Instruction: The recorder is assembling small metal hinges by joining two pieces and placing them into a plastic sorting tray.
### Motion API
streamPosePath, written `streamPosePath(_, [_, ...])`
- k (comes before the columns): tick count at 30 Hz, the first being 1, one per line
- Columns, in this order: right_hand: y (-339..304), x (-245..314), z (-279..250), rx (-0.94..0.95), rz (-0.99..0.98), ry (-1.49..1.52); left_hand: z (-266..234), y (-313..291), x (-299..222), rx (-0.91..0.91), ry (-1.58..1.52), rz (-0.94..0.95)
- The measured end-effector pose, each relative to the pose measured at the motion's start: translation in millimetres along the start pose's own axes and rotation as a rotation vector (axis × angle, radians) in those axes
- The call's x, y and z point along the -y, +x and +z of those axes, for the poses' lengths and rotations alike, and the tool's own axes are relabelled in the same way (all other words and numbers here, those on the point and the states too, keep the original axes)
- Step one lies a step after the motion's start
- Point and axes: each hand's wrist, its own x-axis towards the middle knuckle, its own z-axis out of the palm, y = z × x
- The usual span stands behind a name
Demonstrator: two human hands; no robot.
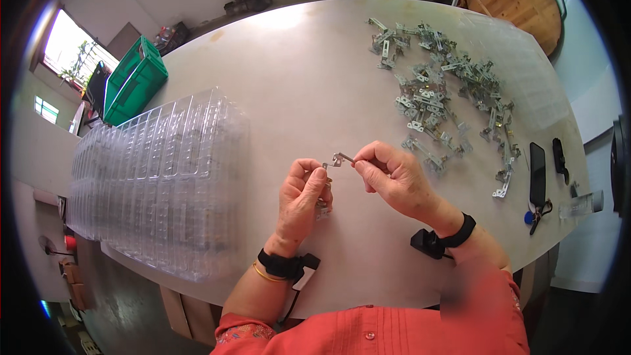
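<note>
My left hand (300, 202) is closed, thumb against fingers, around a small silvery metal bracket (338, 160). Part of that bracket sticks out above the thumb, and more metal (322, 212) shows below the fingers. The palm hides the rest. My right hand (398, 181) pinches the bracket's upper right end between thumb and forefinger. Both hands are held close together above the table's near middle. To the right and farther off lies a loose heap of similar metal brackets (427, 97), some with brass-coloured bits.
Stacked clear plastic blister trays (164, 184) stand on the left, with a green crate (135, 82) behind them. At the right edge lie a black phone (537, 174), keys (540, 213) and a pale tube (582, 204). Clear plastic sheets (519, 69) cover the far right corner.
</note>
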Motion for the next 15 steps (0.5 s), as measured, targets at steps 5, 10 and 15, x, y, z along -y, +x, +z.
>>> streamPosePath(5, [-2.1, -2.9, -2.8, -0.006, 0.002, -0.033, -0.6, -0.3, 0.0, 0.018, -0.002, -0.004])
streamPosePath(10, [-3.3, -0.8, -1.9, 0.009, 0.0, -0.07, -1.0, -0.9, 1.1, -0.007, 0.019, -0.005])
streamPosePath(15, [-5.3, -1.3, -2.1, 0.013, -0.011, -0.1, -0.1, -2.1, 0.1, -0.029, 0.062, 0.015])
